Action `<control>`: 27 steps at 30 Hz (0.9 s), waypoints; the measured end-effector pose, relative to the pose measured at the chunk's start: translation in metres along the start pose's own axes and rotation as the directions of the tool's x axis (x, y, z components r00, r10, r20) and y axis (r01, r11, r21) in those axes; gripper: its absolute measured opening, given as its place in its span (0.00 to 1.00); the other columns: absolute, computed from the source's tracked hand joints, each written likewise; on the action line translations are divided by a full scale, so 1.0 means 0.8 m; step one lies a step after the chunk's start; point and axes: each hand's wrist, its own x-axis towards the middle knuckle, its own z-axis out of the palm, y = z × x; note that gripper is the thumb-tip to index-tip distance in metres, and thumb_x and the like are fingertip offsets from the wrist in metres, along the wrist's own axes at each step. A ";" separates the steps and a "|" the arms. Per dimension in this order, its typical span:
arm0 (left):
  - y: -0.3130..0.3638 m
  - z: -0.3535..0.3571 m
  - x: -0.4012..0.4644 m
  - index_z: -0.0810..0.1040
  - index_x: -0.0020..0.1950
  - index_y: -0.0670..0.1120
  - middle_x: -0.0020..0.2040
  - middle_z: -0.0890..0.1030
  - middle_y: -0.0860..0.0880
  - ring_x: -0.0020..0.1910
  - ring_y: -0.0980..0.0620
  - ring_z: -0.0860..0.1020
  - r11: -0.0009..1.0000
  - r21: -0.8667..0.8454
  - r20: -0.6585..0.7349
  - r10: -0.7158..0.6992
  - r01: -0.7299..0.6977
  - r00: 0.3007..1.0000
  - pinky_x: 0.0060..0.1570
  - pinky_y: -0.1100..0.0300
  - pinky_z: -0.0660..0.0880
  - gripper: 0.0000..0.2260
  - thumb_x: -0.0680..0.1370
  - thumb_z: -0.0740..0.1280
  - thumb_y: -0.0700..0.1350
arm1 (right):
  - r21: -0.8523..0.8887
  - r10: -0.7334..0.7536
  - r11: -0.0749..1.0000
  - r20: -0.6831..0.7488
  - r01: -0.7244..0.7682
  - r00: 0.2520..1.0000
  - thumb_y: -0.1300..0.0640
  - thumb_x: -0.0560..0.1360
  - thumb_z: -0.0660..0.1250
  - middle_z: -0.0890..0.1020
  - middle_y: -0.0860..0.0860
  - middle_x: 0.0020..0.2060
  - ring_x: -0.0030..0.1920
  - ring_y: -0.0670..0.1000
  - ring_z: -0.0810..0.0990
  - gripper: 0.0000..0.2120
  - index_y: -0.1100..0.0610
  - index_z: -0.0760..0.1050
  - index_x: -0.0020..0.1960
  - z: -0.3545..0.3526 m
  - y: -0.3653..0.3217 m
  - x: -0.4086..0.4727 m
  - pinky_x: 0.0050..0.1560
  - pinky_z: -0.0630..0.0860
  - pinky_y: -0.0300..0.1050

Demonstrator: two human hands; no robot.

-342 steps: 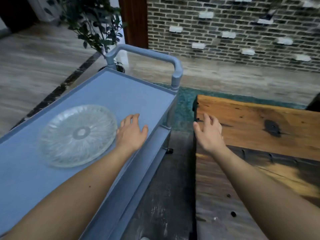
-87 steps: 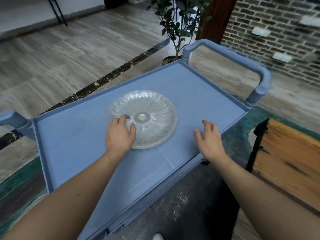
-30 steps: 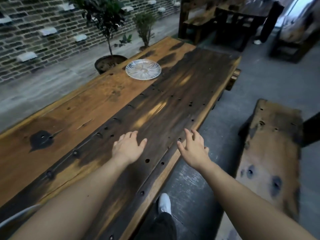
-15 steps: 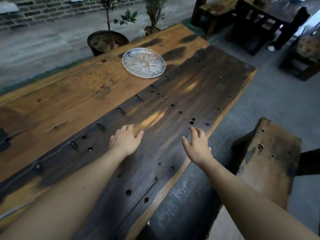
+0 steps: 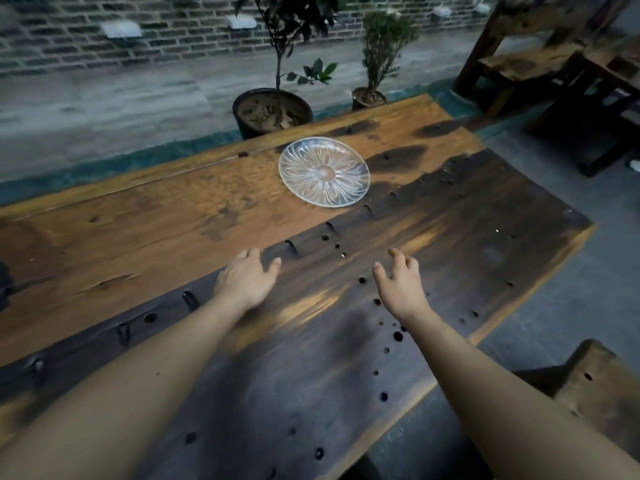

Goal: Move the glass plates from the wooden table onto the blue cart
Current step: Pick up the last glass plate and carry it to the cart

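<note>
A clear glass plate (image 5: pixel 324 171) with a ribbed petal pattern lies flat on the wooden table (image 5: pixel 173 220), toward its far right part. My left hand (image 5: pixel 246 280) hovers over the dark plank, fingers apart, holding nothing, below and left of the plate. My right hand (image 5: pixel 400 284) is held out level with it, also empty with fingers spread, below and right of the plate. Both hands are well short of the plate. The blue cart is out of view.
Two potted plants (image 5: pixel 273 110) (image 5: pixel 370 95) stand on the floor just behind the table's far edge. A wooden bench (image 5: pixel 595 386) sits at the lower right, beside the table. Dark wooden furniture (image 5: pixel 554 64) fills the upper right corner. A brick wall runs along the back.
I turned from the cart, where one plate now rests, to the table. Over the last second the view has closed in on the remaining plate, and both hands have advanced toward it.
</note>
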 end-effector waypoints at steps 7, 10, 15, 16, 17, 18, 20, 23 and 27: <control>0.076 0.028 0.089 0.71 0.69 0.43 0.69 0.74 0.39 0.68 0.38 0.72 0.961 -0.154 -0.024 -0.235 0.229 0.972 0.66 0.51 0.69 0.26 0.80 0.56 0.60 | 0.066 -0.016 0.998 0.083 0.010 0.996 0.48 0.80 0.57 0.62 0.60 0.73 0.72 0.62 0.63 0.26 0.56 0.59 0.76 -0.024 0.019 0.156 0.72 0.62 0.59; 0.099 0.041 0.122 0.73 0.68 0.44 0.68 0.76 0.41 0.67 0.39 0.73 0.946 -0.170 -0.017 -0.284 0.277 0.959 0.64 0.52 0.70 0.25 0.80 0.57 0.60 | 0.079 -0.027 0.997 0.113 0.018 0.993 0.49 0.80 0.58 0.64 0.63 0.71 0.71 0.63 0.64 0.27 0.59 0.60 0.75 -0.025 0.027 0.211 0.72 0.60 0.52; 0.122 0.057 0.174 0.73 0.68 0.46 0.68 0.77 0.44 0.67 0.40 0.73 0.933 -0.180 -0.022 -0.322 0.313 0.947 0.63 0.54 0.68 0.23 0.80 0.58 0.59 | 0.092 -0.024 0.996 0.135 0.011 0.991 0.50 0.80 0.59 0.65 0.65 0.70 0.70 0.64 0.65 0.26 0.60 0.61 0.75 -0.016 0.034 0.285 0.70 0.61 0.48; 0.125 0.058 0.183 0.73 0.68 0.46 0.68 0.77 0.44 0.67 0.40 0.73 0.927 -0.194 -0.021 -0.330 0.320 0.944 0.64 0.54 0.68 0.23 0.80 0.58 0.59 | 0.099 -0.027 0.995 0.145 0.013 0.989 0.50 0.80 0.59 0.65 0.64 0.70 0.70 0.64 0.66 0.26 0.60 0.61 0.75 -0.013 0.034 0.295 0.70 0.61 0.48; 0.130 0.061 0.202 0.73 0.68 0.46 0.68 0.77 0.44 0.67 0.41 0.73 0.917 -0.208 -0.020 -0.351 0.339 0.936 0.64 0.55 0.68 0.23 0.80 0.59 0.59 | 0.109 -0.015 0.994 0.168 -0.003 0.986 0.50 0.80 0.59 0.64 0.64 0.71 0.70 0.63 0.67 0.26 0.60 0.61 0.75 -0.007 0.034 0.315 0.70 0.61 0.48; 0.134 0.062 0.215 0.73 0.68 0.47 0.67 0.78 0.45 0.67 0.41 0.73 0.912 -0.218 -0.031 -0.362 0.347 0.932 0.64 0.55 0.68 0.22 0.79 0.59 0.58 | 0.116 -0.007 0.993 0.179 -0.014 0.984 0.50 0.80 0.59 0.64 0.63 0.71 0.70 0.63 0.67 0.26 0.60 0.61 0.75 -0.003 0.034 0.330 0.70 0.61 0.48; 0.141 0.064 0.236 0.75 0.65 0.46 0.64 0.80 0.44 0.66 0.41 0.75 0.907 -0.244 -0.079 -0.372 0.344 0.925 0.63 0.57 0.69 0.20 0.79 0.61 0.56 | 0.127 0.002 0.992 0.187 -0.026 0.982 0.50 0.80 0.59 0.66 0.63 0.70 0.70 0.62 0.67 0.26 0.60 0.62 0.74 0.008 0.034 0.353 0.70 0.61 0.47; 0.149 0.063 0.274 0.76 0.62 0.46 0.60 0.82 0.45 0.64 0.42 0.76 0.890 -0.300 -0.152 -0.399 0.343 0.904 0.61 0.58 0.70 0.17 0.79 0.62 0.54 | 0.135 0.005 0.990 0.185 -0.031 0.983 0.51 0.80 0.60 0.69 0.63 0.69 0.70 0.61 0.67 0.24 0.61 0.64 0.73 0.023 0.031 0.387 0.71 0.61 0.47; 0.145 0.065 0.322 0.76 0.60 0.45 0.55 0.84 0.48 0.60 0.45 0.79 0.860 -0.355 -0.164 -0.443 0.367 0.881 0.57 0.59 0.70 0.16 0.78 0.65 0.52 | 0.140 0.001 0.990 0.176 -0.026 0.984 0.51 0.79 0.61 0.74 0.61 0.66 0.68 0.60 0.71 0.24 0.63 0.67 0.71 0.041 0.028 0.423 0.69 0.65 0.48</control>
